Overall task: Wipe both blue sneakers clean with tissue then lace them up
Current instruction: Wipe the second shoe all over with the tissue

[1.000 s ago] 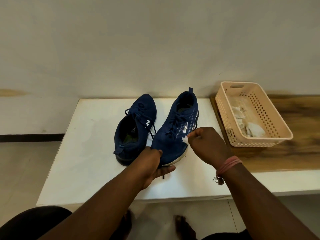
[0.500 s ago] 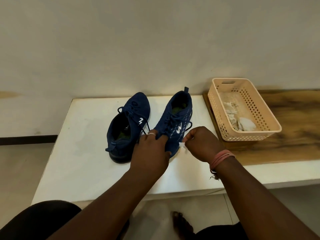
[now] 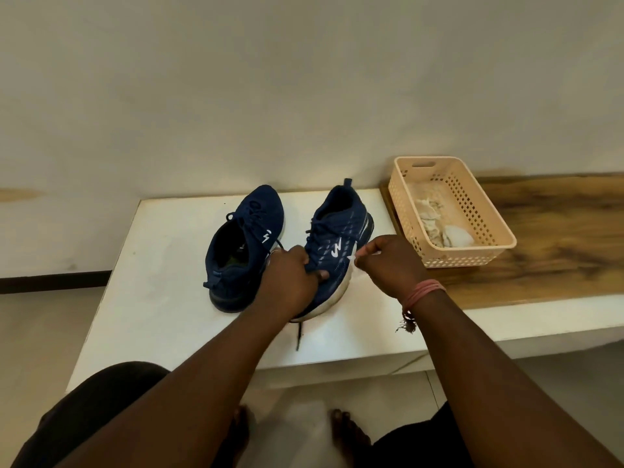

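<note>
left hand [image 3: 290,278] grips the right sneaker [image 3: 332,251] (tilted); right hand [image 3: 388,261] pinches tissue [image 3: 353,258]; wiping well likely means steadying the shoe.

Left hand [image 3: 293,278]: a second ago we see it low at the toe of the right-hand sneaker [image 3: 332,251], thumb out on the table; now it grips the shoe's front upper.
Right-hand sneaker: now tipped, white sole edge showing.
Right hand [image 3: 388,265]: tissue [image 3: 354,257] shifts from the shoe's side logo to its sole edge.
</note>
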